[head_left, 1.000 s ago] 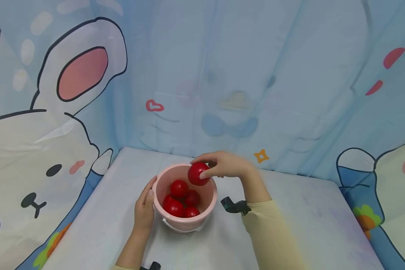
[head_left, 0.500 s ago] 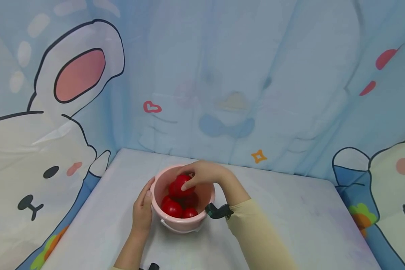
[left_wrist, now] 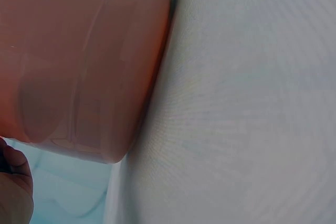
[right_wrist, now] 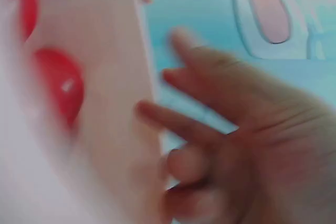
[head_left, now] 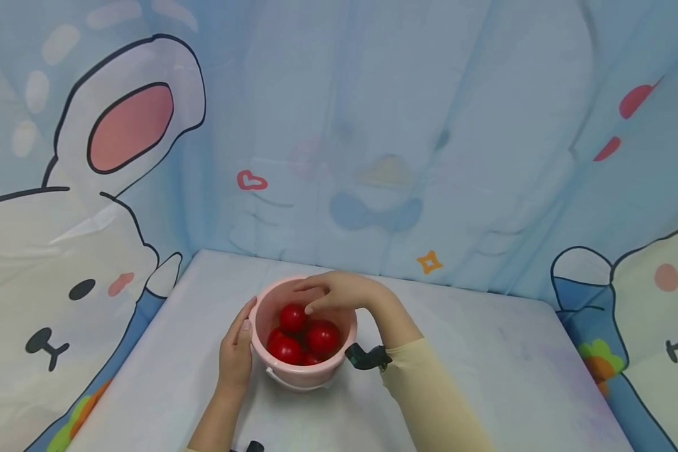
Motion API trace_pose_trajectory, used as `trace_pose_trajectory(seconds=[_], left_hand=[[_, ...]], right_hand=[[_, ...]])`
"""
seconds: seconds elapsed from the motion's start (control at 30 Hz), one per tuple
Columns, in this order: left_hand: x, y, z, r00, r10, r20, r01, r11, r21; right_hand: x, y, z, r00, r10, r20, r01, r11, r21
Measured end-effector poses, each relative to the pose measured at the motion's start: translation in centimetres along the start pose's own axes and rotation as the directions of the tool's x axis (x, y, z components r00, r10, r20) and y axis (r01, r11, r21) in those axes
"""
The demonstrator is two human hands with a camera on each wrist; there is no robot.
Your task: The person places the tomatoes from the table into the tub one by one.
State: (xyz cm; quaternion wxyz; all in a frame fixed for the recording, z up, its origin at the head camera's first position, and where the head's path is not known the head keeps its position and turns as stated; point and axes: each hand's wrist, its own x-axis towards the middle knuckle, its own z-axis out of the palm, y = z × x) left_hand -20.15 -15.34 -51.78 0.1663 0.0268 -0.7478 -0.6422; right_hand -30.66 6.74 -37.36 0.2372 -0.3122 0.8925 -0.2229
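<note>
A pink bucket [head_left: 302,377] with a white handle stands on the table, holding several shiny red balls [head_left: 323,337]. My left hand [head_left: 236,355] rests against the bucket's left side, its fingers straight along the outer wall near the rim. In the left wrist view, part of that hand [left_wrist: 16,182] shows beside the bucket wall [left_wrist: 84,72]. Over the bucket's far right rim hovers my right hand [head_left: 341,292], fingers spread, with nothing in it. The right wrist view, blurred, shows this hand [right_wrist: 247,135] apart from a red ball [right_wrist: 63,85] inside the bucket.
The table [head_left: 457,364] has a pale cloth top. A light blue curtain [head_left: 373,125] with cartoon rabbits hangs behind it and at both sides. A dark wrist camera [head_left: 367,356] sits on the right wrist, close to the bucket's rim.
My right hand has moved left and down over the bucket and let go of a red ball, which now lies among the others. The left hand has stayed at the bucket's side.
</note>
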Motion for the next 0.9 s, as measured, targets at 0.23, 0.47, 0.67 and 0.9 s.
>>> trace_pose_trajectory(seconds=[0.23, 0.47, 0.67, 0.9], left_hand=[[0.0, -0.1, 0.3, 1.0, -0.004, -0.001, 0.004, 1.0, 0.008], [0.3, 0.5, -0.3, 0.999, 0.003, 0.045, -0.005, 0.999, 0.048], [1.0, 1.5, -2.4, 0.99, 0.14, 0.018, -0.139, 0.949, 0.284], [-0.4, 5.2, -3.4, 0.926, 0.369, 0.076, -0.343, 0.743, 0.575]], right_hand=[[-3.5, 2.2, -0.5, 0.994, -0.008, -0.108, 0.009, 1.0, 0.003], [-10.2, 4.7, 0.9, 0.948, 0.043, -0.316, -0.038, 0.999, 0.023], [-15.4, 6.1, 3.6, 0.871, 0.108, -0.479, -0.11, 0.994, 0.024], [-17.9, 5.6, 7.8, 0.764, 0.188, -0.617, -0.314, 0.944, -0.101]])
